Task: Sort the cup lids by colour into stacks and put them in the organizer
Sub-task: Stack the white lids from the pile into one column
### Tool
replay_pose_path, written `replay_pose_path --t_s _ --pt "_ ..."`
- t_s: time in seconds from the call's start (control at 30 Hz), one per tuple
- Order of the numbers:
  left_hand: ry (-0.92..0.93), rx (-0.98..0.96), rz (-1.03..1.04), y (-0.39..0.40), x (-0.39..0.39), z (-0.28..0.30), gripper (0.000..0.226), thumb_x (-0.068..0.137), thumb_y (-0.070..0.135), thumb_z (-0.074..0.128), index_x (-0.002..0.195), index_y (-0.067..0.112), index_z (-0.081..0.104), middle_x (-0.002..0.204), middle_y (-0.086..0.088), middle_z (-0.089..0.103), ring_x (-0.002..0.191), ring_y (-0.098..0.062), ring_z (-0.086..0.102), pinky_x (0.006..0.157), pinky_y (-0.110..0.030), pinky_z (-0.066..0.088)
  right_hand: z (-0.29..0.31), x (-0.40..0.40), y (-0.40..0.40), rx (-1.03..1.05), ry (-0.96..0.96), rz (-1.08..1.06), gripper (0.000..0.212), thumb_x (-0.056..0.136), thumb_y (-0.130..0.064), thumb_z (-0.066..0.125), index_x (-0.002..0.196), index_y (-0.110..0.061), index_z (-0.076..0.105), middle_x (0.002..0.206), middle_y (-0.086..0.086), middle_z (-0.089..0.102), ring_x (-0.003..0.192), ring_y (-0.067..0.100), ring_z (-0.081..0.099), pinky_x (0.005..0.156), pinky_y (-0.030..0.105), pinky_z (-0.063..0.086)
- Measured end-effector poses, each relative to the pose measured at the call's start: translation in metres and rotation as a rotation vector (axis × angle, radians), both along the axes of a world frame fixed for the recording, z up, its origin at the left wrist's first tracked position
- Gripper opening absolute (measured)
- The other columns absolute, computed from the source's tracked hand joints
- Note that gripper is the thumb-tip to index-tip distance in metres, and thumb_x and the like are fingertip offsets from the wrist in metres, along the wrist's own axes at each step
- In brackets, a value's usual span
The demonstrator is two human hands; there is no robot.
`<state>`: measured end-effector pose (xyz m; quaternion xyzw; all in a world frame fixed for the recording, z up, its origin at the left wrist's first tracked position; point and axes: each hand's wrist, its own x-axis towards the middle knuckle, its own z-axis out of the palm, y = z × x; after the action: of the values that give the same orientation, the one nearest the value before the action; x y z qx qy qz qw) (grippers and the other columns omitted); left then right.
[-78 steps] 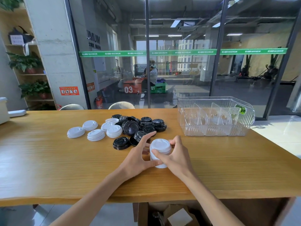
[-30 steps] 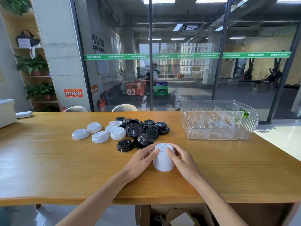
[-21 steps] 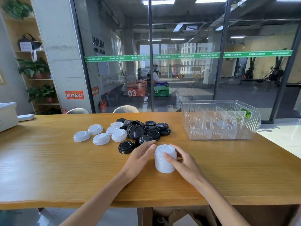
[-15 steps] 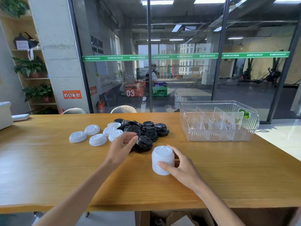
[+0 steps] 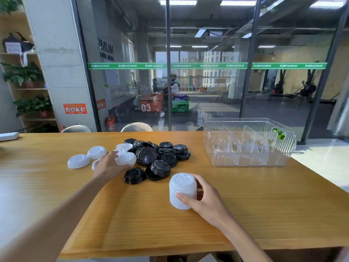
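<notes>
A tall stack of white lids (image 5: 181, 190) stands on the wooden table (image 5: 264, 205) in front of me. My right hand (image 5: 204, 200) holds it, thumb on its front and fingers curled behind. My left hand (image 5: 109, 164) reaches over the loose white lids (image 5: 78, 161) at the left, and its blurred fingers touch the edge of one small white pile (image 5: 126, 159). A heap of black lids (image 5: 160, 156) lies in the middle of the table. The clear plastic organizer (image 5: 249, 161) with dividers stands at the back right, with no lids visible in it.
Two chair backs (image 5: 137, 127) show behind the table's far edge, in front of a glass wall. A white object (image 5: 8, 136) lies at the far left edge. The table's right edge runs close to the organizer.
My left hand let go of the white stack and moved left across the black lids to the loose white lids. My right hand stays on the stack.
</notes>
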<state>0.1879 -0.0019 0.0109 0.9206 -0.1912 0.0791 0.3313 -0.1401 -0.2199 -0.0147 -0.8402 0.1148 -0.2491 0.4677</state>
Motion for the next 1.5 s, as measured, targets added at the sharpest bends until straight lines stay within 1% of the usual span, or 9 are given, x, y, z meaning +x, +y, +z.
replay_pose_path --t_s 0.17,0.5,0.63,0.8,1.03,1.13,1.27,1.37,1.5 --pt "-0.007 0.062 0.011 -0.001 0.004 0.002 0.092 0.079 0.070 0.082 0.154 0.025 0.053 0.147 0.002 0.066 0.144 -0.027 0.051 0.122 -0.050 0.028 0.000 0.000 0.000 -0.005 -0.010 -0.004 0.073 0.075 -0.076 0.082 0.137 -0.049 0.056 0.131 -0.028 0.066 0.121 -0.008 0.059 0.094 0.015 0.049" --pt "-0.080 0.040 0.020 -0.004 -0.020 0.015 0.091 0.075 0.072 0.085 0.147 0.022 0.063 0.143 -0.011 0.062 0.137 -0.035 0.053 0.113 -0.051 0.038 0.003 -0.002 0.003 0.004 -0.005 -0.006 0.068 0.074 -0.078 0.081 0.132 -0.056 0.054 0.128 -0.039 0.062 0.120 -0.013 0.057 0.086 0.005 0.047" --pt "-0.033 -0.101 0.000 -0.003 -0.048 0.016 0.089 0.069 0.075 0.087 0.133 0.020 0.062 0.130 -0.002 0.063 0.121 -0.028 0.062 0.094 -0.042 0.046 0.003 -0.002 0.003 0.009 -0.002 -0.015 0.070 0.074 -0.076 0.082 0.134 -0.054 0.054 0.127 -0.035 0.064 0.119 -0.013 0.057 0.088 0.013 0.048" --pt "0.042 -0.266 -0.109 -0.006 -0.105 0.023 0.081 0.053 0.088 0.077 0.105 0.031 0.052 0.106 0.012 0.067 0.093 -0.010 0.067 0.080 -0.047 0.061 0.004 -0.003 0.005 0.004 0.011 -0.019 0.076 0.073 -0.076 0.082 0.139 -0.050 0.053 0.131 -0.027 0.064 0.120 -0.010 0.057 0.096 0.020 0.050" --pt "0.017 -0.301 -0.244 -0.030 -0.175 0.028 0.083 0.061 0.089 0.072 0.124 0.036 0.063 0.109 0.017 0.071 0.100 -0.005 0.069 0.092 -0.044 0.060 0.006 -0.003 0.008 0.010 -0.006 -0.019 0.068 0.076 -0.069 0.085 0.134 -0.050 0.056 0.123 -0.032 0.067 0.116 -0.012 0.060 0.085 0.008 0.048" --pt "-0.006 -0.266 -0.304 -0.040 -0.198 0.025 0.073 0.070 0.087 0.073 0.124 0.039 0.065 0.114 0.019 0.069 0.107 -0.003 0.065 0.094 -0.041 0.058 0.008 -0.004 0.010 0.023 -0.020 -0.010 0.065 0.078 -0.065 0.086 0.134 -0.048 0.057 0.119 -0.037 0.066 0.113 -0.013 0.061 0.082 0.002 0.045" --pt "-0.031 -0.240 -0.265 -0.052 -0.221 0.022 0.070 0.067 0.095 0.068 0.105 0.038 0.054 0.105 0.022 0.065 0.099 0.002 0.062 0.082 -0.034 0.056 0.010 -0.005 0.013 0.059 -0.023 -0.003 0.068 0.072 -0.076 0.085 0.130 -0.054 0.056 0.117 -0.036 0.067 0.107 -0.011 0.066 0.078 0.006 0.050" --pt "-0.058 -0.202 -0.226 -0.061 -0.231 0.021 0.077 0.064 0.099 0.063 0.098 0.035 0.042 0.102 0.020 0.058 0.093 -0.002 0.060 0.071 -0.031 0.049 0.010 -0.005 0.014 0.058 -0.011 -0.004 0.059 0.073 -0.077 0.084 0.122 -0.061 0.055 0.115 -0.036 0.069 0.102 -0.011 0.067 0.074 0.006 0.051" --pt "-0.101 -0.122 -0.211 -0.073 -0.235 0.021 0.086 0.060 0.105 0.057 0.096 0.030 0.035 0.099 0.016 0.053 0.088 -0.012 0.062 0.072 -0.036 0.052 0.008 -0.004 0.011 0.037 -0.004 -0.003 0.052 0.074 -0.071 0.083 0.116 -0.068 0.052 0.115 -0.037 0.068 0.104 -0.015 0.064 0.075 0.004 0.048"
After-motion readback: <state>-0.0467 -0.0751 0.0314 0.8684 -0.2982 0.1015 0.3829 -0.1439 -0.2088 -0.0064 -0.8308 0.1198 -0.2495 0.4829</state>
